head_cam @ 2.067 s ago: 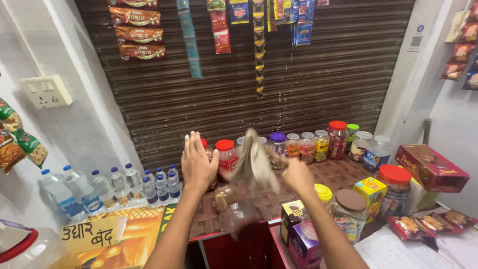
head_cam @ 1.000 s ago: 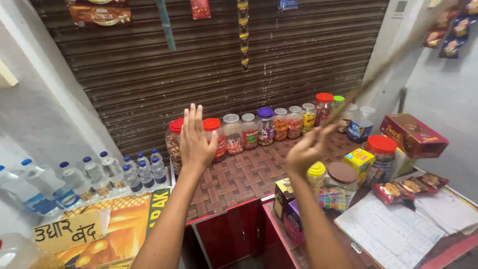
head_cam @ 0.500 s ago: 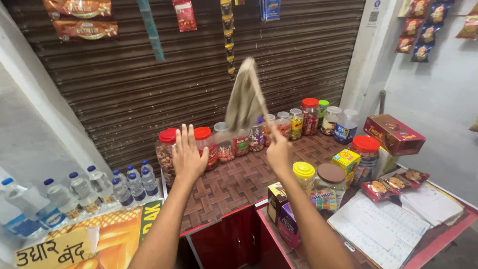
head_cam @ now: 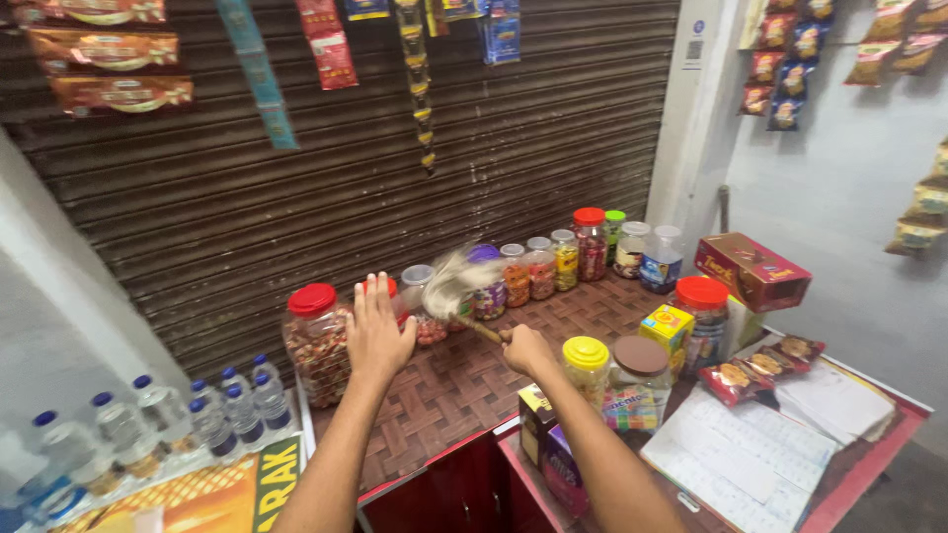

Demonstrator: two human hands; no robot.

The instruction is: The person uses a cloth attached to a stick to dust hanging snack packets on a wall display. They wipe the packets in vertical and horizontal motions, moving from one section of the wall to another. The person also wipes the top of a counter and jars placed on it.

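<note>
While the right hand (head_cam: 525, 347) is fisted round a wooden-handled duster (head_cam: 464, 281), its pale head is motion-blurred over the mid-row jars; left hand (head_cam: 378, 331) flat open, holding nothing, just before a red-lidded jar (head_cam: 316, 341) of brown sweets; yellow-lidded jar (head_cam: 586, 370) beside the right wrist; contents unclear.

Red-brown snack packets (head_cam: 109, 67) hang on the shutter, a maroon carton (head_cam: 752, 270) sits right, a yellow-orange sign (head_cam: 212, 494) lower left.
</note>
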